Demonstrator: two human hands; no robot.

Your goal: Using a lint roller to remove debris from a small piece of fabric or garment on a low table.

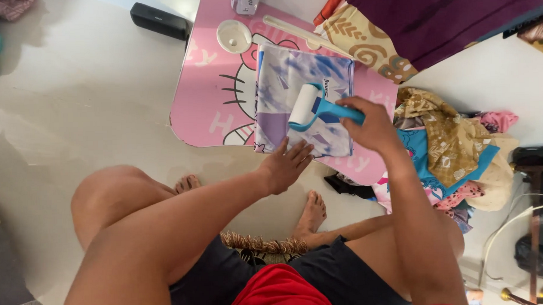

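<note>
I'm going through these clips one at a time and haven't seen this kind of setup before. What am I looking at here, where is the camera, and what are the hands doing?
There is no machine here: a seated person works with bare hands, and the single picture comes from a camera worn on their head, looking down past their knees. In front of them is a low pink table with a cartoon cat print. On it lies a folded blue-and-white cloth. The right hand grips the blue handle of a lint roller, whose white drum rests on the cloth. The left hand presses flat on the cloth's near edge. A white round lid sits further back, and a pile of clothes lies to the right.
</note>
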